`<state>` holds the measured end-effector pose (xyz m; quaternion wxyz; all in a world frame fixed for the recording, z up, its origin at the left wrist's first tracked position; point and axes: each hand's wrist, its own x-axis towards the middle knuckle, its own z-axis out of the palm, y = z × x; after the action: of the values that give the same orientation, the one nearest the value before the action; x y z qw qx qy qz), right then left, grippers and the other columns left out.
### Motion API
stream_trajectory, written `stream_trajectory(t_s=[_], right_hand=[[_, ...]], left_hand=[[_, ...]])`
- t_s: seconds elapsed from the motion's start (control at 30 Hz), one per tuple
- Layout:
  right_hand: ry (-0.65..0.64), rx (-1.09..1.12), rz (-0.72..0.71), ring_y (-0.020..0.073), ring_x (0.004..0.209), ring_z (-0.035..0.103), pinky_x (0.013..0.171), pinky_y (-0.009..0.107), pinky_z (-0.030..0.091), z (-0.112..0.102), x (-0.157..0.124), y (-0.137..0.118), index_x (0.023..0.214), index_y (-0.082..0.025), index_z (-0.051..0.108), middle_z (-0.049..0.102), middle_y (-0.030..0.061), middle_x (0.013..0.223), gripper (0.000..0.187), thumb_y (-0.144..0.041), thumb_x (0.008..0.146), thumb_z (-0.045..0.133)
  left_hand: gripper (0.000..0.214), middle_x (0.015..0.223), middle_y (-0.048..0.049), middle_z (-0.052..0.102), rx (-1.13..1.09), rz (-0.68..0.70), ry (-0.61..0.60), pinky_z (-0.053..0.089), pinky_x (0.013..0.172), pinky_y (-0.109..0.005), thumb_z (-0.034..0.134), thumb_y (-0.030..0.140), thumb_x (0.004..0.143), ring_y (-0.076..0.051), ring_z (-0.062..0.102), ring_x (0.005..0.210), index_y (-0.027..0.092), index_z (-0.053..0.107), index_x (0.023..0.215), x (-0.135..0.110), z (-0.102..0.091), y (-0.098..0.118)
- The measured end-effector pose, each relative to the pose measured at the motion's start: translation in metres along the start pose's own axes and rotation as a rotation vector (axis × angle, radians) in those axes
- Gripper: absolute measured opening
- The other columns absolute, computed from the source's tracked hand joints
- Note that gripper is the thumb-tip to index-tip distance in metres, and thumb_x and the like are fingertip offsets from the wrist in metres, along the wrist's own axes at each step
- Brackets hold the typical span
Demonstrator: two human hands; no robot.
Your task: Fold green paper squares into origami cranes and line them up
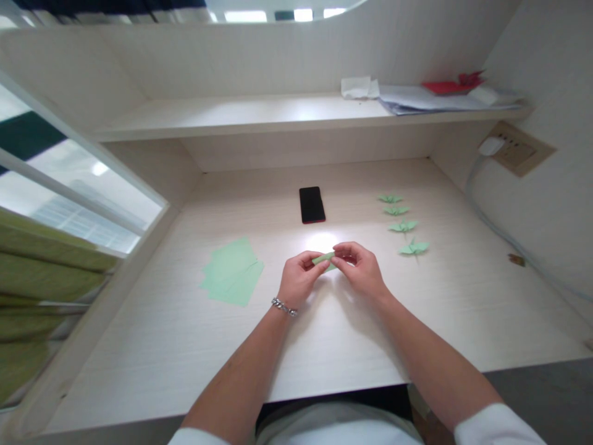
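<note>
My left hand (299,278) and my right hand (359,267) meet at the middle of the pale wooden desk (162,334). Both pinch a small folded piece of green paper (323,259) between their fingertips, a little above the desk. A metal bracelet (284,306) circles my left wrist. A stack of flat green paper sheets (231,272) lies to the left of my hands. Several finished green paper cranes (403,226) stand in a row to the right.
A black phone (312,204) lies face down beyond my hands. The shelf (241,117) above carries white papers (417,99), a tissue and a red folded thing (451,84). A wall socket (514,148) with a white cable is on the right wall.
</note>
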<state>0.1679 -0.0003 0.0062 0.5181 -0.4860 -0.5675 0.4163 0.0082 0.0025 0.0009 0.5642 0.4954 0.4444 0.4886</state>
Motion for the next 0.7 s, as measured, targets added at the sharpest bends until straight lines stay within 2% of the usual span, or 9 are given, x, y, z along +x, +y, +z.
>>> stream_trajectory(t_s=[0.17,0.4,0.7], right_hand=[[-0.041,-0.028,0.029,0.0195,0.077,0.065,0.071,0.033,0.052,0.0002,0.0009,-0.0017,0.086,-0.017,0.068,0.071,0.0065,0.084,0.021,-0.035,0.075,0.067],[-0.024,-0.011,0.019,0.0193,0.076,0.065,0.072,0.032,0.052,-0.0007,0.0009,-0.0008,0.084,-0.018,0.07,0.071,0.0054,0.083,0.015,-0.03,0.075,0.067],[-0.013,0.064,0.045,0.0198,0.076,0.066,0.074,0.033,0.053,0.0,0.0015,0.0034,0.085,-0.018,0.071,0.072,0.0053,0.084,0.015,-0.025,0.071,0.069]], left_hand=[[0.029,0.082,-0.0073,0.071,-0.047,-0.004,0.054,0.053,0.07,-0.03,0.082,0.029,0.061,-0.017,0.065,0.072,0.014,0.072,0.084,-0.0001,-0.0003,0.0017],[0.029,0.086,-0.0084,0.071,-0.13,-0.082,0.059,0.055,0.069,-0.029,0.077,0.035,0.067,-0.017,0.065,0.077,0.014,0.073,0.086,-0.0018,-0.0007,0.0025],[0.026,0.082,-0.01,0.07,-0.34,-0.271,-0.085,0.056,0.073,-0.036,0.076,0.027,0.068,-0.019,0.066,0.075,0.011,0.072,0.087,-0.0009,-0.0081,0.0094]])
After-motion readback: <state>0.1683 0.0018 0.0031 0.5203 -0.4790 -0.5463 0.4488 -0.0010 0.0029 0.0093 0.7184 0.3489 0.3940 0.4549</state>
